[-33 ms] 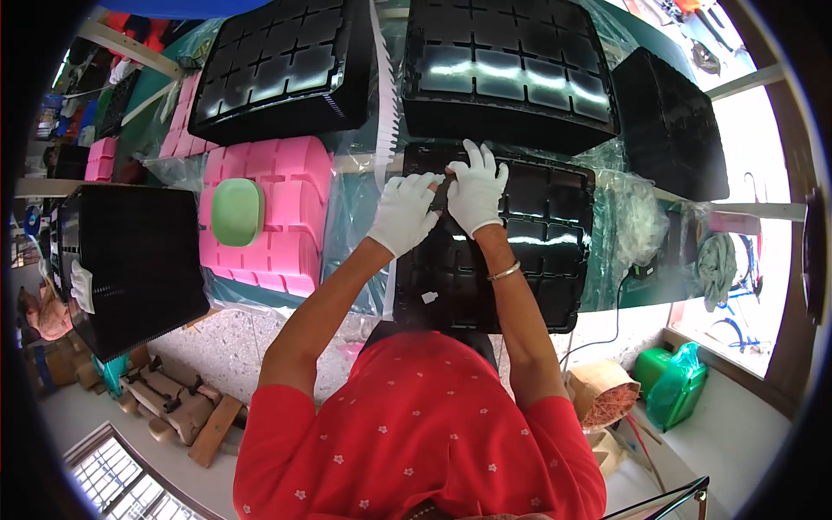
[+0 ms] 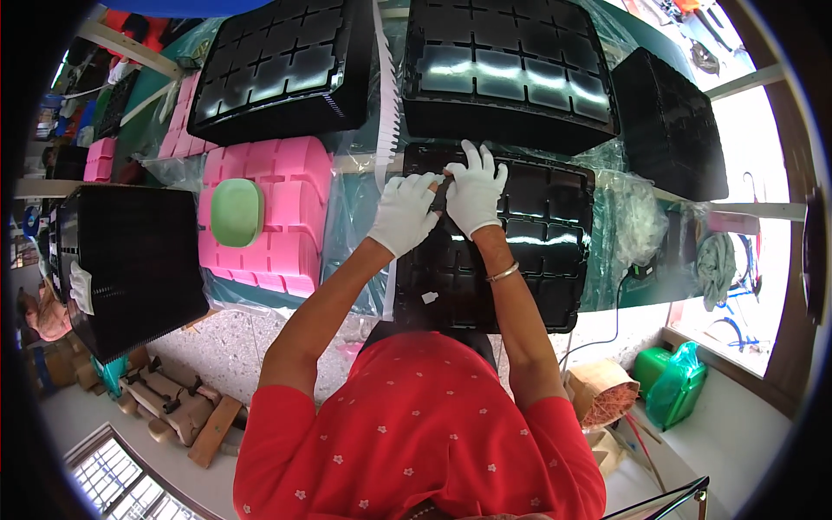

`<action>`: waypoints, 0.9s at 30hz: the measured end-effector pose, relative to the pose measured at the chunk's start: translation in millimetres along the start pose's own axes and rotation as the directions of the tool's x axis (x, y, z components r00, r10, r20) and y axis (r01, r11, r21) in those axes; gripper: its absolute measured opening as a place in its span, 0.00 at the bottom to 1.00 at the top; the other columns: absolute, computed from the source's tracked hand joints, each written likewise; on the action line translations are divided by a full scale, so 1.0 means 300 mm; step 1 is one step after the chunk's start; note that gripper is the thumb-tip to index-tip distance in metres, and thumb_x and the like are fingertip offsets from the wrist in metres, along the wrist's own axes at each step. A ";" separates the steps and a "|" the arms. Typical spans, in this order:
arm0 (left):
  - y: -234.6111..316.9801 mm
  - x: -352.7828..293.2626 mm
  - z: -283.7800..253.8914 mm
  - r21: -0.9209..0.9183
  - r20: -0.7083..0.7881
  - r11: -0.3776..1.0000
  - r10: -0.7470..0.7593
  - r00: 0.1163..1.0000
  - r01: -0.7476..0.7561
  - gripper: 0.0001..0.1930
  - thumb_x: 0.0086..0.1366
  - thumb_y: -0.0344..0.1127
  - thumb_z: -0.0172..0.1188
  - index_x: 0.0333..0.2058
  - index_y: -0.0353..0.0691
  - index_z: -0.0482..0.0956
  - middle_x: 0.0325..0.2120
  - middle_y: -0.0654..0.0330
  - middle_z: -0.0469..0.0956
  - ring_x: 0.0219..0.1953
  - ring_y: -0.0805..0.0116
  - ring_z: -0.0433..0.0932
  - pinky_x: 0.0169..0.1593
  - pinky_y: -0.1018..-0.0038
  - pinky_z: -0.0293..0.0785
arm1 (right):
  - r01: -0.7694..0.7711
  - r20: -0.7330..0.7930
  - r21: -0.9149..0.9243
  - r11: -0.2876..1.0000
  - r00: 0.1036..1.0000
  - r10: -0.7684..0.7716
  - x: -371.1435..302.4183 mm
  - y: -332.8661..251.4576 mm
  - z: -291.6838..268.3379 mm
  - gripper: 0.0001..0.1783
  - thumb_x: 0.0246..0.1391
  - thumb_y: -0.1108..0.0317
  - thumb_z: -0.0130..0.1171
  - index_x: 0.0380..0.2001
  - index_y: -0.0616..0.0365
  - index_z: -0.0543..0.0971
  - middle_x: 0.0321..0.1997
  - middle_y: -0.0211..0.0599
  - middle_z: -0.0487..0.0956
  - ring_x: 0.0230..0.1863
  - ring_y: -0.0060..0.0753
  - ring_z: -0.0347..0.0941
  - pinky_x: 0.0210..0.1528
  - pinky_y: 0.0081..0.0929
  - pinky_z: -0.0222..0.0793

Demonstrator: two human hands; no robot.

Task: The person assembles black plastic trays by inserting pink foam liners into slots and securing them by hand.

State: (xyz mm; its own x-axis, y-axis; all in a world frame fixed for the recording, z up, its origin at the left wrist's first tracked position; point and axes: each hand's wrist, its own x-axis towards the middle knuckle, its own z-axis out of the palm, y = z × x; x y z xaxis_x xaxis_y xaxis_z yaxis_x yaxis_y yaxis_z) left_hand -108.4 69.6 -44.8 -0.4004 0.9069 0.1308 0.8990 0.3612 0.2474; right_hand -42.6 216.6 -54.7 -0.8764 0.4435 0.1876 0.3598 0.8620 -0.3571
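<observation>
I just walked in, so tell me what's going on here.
A person's white-gloved left hand and right hand are close together on the far left part of a black molded tray; whether they pinch anything is unclear. Black tray stacks stand beyond it; a green dish rests on stacked pink trays to the left.

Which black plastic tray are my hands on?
The compartmented tray directly before you, bearing a white scrap: your left hand and right hand touch it, not the other black trays.

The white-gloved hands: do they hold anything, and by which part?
It cannot be told: the white-gloved left hand and white-gloved right hand are over the upper-left part of the black rectangular plastic tray, but no grip shows clearly.
</observation>
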 end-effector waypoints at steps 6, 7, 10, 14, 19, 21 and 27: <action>-0.018 0.010 -0.018 -0.071 -0.010 0.997 0.025 1.000 -0.026 0.22 0.59 0.43 0.61 0.47 0.34 0.75 0.51 0.60 0.69 0.55 0.61 0.67 0.58 0.64 0.61 | -0.036 0.108 -0.061 0.998 0.993 0.042 0.005 -0.016 -0.015 0.10 0.43 0.69 0.61 0.32 0.41 0.83 0.67 0.34 0.65 0.70 0.52 0.53 0.64 0.59 0.46; -0.023 0.007 -0.017 -0.073 -0.012 0.997 0.022 1.000 -0.023 0.22 0.59 0.43 0.61 0.47 0.34 0.75 0.51 0.60 0.69 0.55 0.61 0.67 0.58 0.64 0.61 | -0.038 0.110 -0.052 0.998 0.993 0.044 0.006 -0.014 -0.012 0.09 0.43 0.69 0.61 0.30 0.41 0.84 0.67 0.34 0.65 0.70 0.52 0.53 0.64 0.60 0.46; -0.028 0.004 -0.013 -0.084 -0.011 0.996 0.039 0.999 -0.039 0.23 0.58 0.43 0.61 0.48 0.34 0.75 0.51 0.59 0.69 0.56 0.61 0.66 0.59 0.64 0.60 | -0.039 0.026 0.017 0.999 0.999 0.039 0.004 0.011 0.019 0.05 0.43 0.66 0.64 0.27 0.43 0.83 0.67 0.34 0.65 0.70 0.50 0.52 0.65 0.64 0.43; -0.036 -0.003 -0.015 -0.083 -0.034 0.995 0.044 0.998 -0.046 0.23 0.59 0.43 0.61 0.48 0.33 0.75 0.51 0.59 0.69 0.57 0.61 0.66 0.60 0.63 0.60 | -0.043 -0.004 0.056 0.997 0.999 0.043 0.001 -0.015 0.025 0.05 0.43 0.64 0.64 0.27 0.45 0.83 0.66 0.33 0.66 0.70 0.49 0.53 0.65 0.64 0.42; -0.063 -0.007 -0.011 -0.070 -0.046 0.993 0.087 0.995 -0.090 0.23 0.57 0.42 0.62 0.47 0.33 0.75 0.52 0.58 0.69 0.56 0.59 0.66 0.60 0.63 0.61 | -0.065 -0.070 0.020 0.998 0.995 0.066 0.012 -0.051 0.039 0.04 0.44 0.64 0.63 0.26 0.48 0.83 0.63 0.31 0.69 0.68 0.48 0.56 0.66 0.64 0.40; -0.062 -0.001 -0.023 -0.162 -0.002 0.985 0.053 0.999 -0.052 0.23 0.55 0.41 0.64 0.46 0.34 0.75 0.51 0.58 0.69 0.54 0.57 0.66 0.60 0.63 0.61 | 0.012 -0.090 -0.002 1.000 0.996 -0.012 0.010 -0.052 0.042 0.04 0.44 0.64 0.63 0.26 0.48 0.83 0.62 0.31 0.70 0.67 0.48 0.56 0.66 0.64 0.41; -0.071 0.008 -0.020 -0.223 0.014 0.975 0.023 1.000 -0.019 0.21 0.52 0.37 0.65 0.44 0.34 0.74 0.49 0.55 0.70 0.51 0.52 0.68 0.57 0.64 0.66 | 0.237 -0.068 0.078 0.968 0.970 -0.232 0.018 -0.011 0.013 0.04 0.43 0.67 0.64 0.26 0.50 0.82 0.55 0.32 0.72 0.65 0.49 0.59 0.66 0.60 0.45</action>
State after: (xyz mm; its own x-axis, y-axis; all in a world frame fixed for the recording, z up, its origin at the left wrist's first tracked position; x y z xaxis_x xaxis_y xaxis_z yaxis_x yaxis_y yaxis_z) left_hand -129.4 62.8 -44.1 -0.3775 0.9178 0.1232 0.8443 0.2865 0.4528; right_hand -49.7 215.3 -56.0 -0.9123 0.2466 0.3269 0.1154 0.9209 -0.3724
